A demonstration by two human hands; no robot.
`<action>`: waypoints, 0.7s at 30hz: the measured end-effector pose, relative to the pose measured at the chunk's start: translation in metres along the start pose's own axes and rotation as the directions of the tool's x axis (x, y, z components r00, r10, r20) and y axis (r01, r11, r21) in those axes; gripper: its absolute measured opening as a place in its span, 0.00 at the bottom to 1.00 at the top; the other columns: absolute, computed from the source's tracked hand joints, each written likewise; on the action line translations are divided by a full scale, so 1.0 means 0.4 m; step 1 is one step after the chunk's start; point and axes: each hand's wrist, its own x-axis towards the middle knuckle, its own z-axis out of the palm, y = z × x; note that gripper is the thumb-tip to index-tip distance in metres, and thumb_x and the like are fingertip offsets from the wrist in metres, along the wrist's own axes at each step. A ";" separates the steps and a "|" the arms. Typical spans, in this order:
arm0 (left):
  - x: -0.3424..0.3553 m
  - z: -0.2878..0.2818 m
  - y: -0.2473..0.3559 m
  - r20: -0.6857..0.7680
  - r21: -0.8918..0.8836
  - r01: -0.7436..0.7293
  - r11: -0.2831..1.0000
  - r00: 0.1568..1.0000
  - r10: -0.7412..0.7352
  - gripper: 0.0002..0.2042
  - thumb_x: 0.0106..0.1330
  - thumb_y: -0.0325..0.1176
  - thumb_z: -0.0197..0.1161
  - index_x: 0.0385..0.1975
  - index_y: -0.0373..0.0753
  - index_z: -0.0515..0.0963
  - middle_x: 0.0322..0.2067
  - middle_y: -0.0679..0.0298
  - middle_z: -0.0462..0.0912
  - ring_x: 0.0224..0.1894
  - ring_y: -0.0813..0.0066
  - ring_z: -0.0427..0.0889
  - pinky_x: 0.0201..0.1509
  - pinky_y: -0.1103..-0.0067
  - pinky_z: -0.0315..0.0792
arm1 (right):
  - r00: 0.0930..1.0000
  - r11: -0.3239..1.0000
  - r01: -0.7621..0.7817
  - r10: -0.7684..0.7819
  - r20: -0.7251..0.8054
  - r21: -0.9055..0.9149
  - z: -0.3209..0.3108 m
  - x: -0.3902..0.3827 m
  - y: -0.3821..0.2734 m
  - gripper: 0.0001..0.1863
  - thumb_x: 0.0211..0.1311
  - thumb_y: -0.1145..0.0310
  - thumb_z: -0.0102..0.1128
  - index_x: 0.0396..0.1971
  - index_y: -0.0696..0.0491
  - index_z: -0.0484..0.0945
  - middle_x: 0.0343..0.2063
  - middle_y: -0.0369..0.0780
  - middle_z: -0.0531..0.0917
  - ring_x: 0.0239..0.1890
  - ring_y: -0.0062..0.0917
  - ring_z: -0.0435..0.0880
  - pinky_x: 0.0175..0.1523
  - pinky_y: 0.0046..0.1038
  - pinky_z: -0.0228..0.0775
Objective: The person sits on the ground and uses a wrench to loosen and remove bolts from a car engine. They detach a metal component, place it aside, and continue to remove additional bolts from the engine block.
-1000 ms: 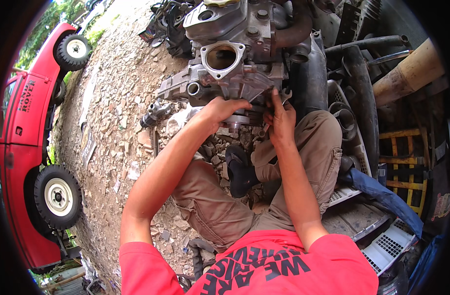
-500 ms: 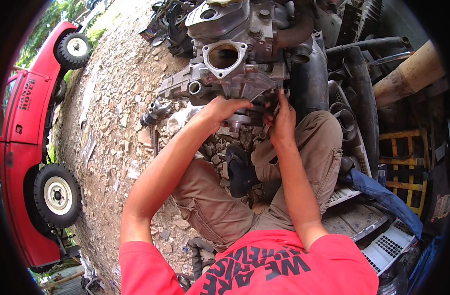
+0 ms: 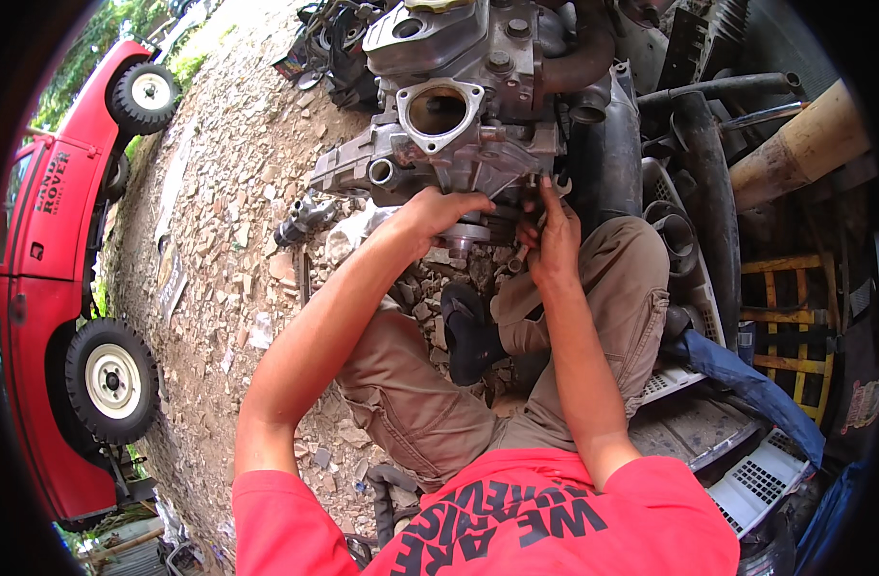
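Note:
A grey metal engine (image 3: 444, 168) with a triangular flanged opening stands in front of me. My left hand (image 3: 430, 213) grips its lower front beside a round metal flange (image 3: 465, 232); the thumb lies along the housing, and the other fingers are mostly hidden underneath. Close by on the right, my right hand (image 3: 557, 240) is closed around a combination wrench (image 3: 563, 182). The wrench's open jaw shows past my index finger, and its ring end sticks out below my fingers. My right fingertips are at the engine's lower right corner; whether they touch it, I cannot tell.
My bent legs and a dark-shod foot (image 3: 468, 331) are below the engine. Pipes (image 3: 699, 163), a white plastic crate (image 3: 761, 480) and a bamboo pole (image 3: 804, 144) crowd the right. Broken stones (image 3: 238, 230) cover the ground at left, with a red vehicle (image 3: 46, 288) beyond.
My right hand has shifted slightly right, and the wrench has turned so that its open jaw shows beside the index finger. My left hand stays in place.

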 end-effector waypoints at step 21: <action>0.012 -0.006 -0.010 0.032 -0.002 -0.006 1.000 0.999 0.006 0.21 0.48 0.41 0.73 0.38 0.31 0.82 0.35 0.60 0.82 0.34 0.70 0.81 0.36 0.72 0.75 | 0.996 0.999 0.029 -0.031 0.087 0.020 0.000 -0.005 0.010 0.11 0.63 0.62 0.56 0.34 0.56 0.74 0.25 0.37 0.79 0.14 0.17 0.66 0.18 0.19 0.54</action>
